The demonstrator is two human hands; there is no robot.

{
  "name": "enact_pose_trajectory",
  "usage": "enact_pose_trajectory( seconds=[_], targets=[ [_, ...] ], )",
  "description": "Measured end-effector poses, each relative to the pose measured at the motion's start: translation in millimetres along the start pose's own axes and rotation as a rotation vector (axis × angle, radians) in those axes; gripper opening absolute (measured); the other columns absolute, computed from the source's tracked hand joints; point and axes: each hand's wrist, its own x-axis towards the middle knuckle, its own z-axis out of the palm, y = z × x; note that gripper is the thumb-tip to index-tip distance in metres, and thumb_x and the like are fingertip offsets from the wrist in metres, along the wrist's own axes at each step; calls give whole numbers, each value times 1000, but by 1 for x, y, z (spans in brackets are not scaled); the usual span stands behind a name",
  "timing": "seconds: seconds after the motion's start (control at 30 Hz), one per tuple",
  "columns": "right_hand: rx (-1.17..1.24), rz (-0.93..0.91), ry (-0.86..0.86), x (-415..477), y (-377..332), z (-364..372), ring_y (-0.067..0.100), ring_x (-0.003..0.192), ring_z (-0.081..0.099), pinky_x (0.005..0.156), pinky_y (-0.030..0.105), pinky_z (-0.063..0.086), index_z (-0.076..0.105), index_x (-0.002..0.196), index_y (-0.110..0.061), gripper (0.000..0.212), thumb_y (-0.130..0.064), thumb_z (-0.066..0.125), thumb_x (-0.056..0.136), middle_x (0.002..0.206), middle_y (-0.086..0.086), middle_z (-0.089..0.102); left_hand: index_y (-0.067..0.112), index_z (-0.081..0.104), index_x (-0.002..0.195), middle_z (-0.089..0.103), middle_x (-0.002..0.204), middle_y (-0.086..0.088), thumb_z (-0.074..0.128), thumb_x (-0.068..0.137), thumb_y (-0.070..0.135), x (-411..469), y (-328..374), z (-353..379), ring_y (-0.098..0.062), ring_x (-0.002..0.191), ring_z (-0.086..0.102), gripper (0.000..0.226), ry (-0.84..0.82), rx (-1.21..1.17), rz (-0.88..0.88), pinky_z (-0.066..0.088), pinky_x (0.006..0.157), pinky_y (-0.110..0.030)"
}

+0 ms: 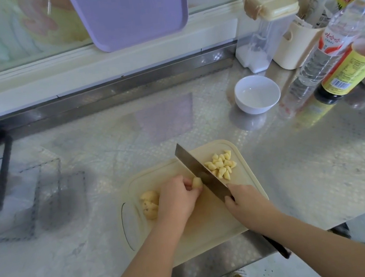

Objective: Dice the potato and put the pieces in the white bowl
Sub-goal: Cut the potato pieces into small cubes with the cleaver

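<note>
Fingers (188,184) of the left hand (178,199) are curling down onto a small potato piece (197,182), pinning it to the cutting board (211,227) so it is not rolling. The right hand (243,202) is clamping its fingers round the knife (201,175), whose blade is standing just right of the left fingertips, touching the piece. Cut cubes (221,165) are lying beyond the blade, away from both sets of fingers, probably to be keeping the cutting spot free. Uncut chunks (149,204) are waiting just left of the left hand. The white bowl (257,93) is standing on the desk (318,155) well beyond the fingers, apparently holding nothing.
</note>
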Motion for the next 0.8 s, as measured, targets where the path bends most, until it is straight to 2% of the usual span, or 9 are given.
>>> enact_pose_trajectory(
  seconds=[0.1, 0.23, 0.37, 0.47, 0.8],
  targets=[
    [-7, -16, 9, 0, 2, -3, 13, 72, 61, 75, 33, 58, 54, 92, -23, 20, -26, 39, 105, 78, -5, 58, 23, 63, 93, 65, 87, 8, 72, 85, 39, 3, -4, -1, -13, 83, 63, 20, 16, 19, 38, 49, 73, -27],
    [-46, -45, 21, -2, 3, -5, 15, 71, 61, 72, 39, 58, 56, 95, -20, 23, -29, 37, 104, 79, -2, 59, 20, 68, 98, 67, 87, 7, 74, 84, 35, 6, -10, -3, -10, 78, 62, 21, 20, -26, 79, 51, 71, -26],
    [-81, -92, 50, -6, 5, -15, 18, 66, 57, 67, 41, 54, 51, 89, -21, 22, -29, 37, 104, 72, -2, 54, 20, 71, 102, 70, 94, 7, 75, 84, 32, 10, -12, -6, -9, 82, 64, 22, 12, -28, 121, 50, 75, -24],
    [-106, -122, 43, -8, 5, -20, 19, 65, 56, 66, 41, 52, 50, 88, -19, 22, -28, 37, 104, 70, -1, 52, 19, 72, 99, 70, 93, 4, 77, 83, 29, 13, -11, -7, -12, 84, 65, 20, 22, -54, 106, 54, 79, -30],
    [-59, -123, 14, -7, -1, -14, 15, 68, 59, 68, 40, 57, 53, 100, -23, 18, -29, 37, 105, 74, -3, 56, 18, 74, 91, 70, 89, 5, 77, 82, 26, 11, -13, -6, -11, 83, 65, 12, 67, -59, 117, 54, 80, -32]
  ],
)
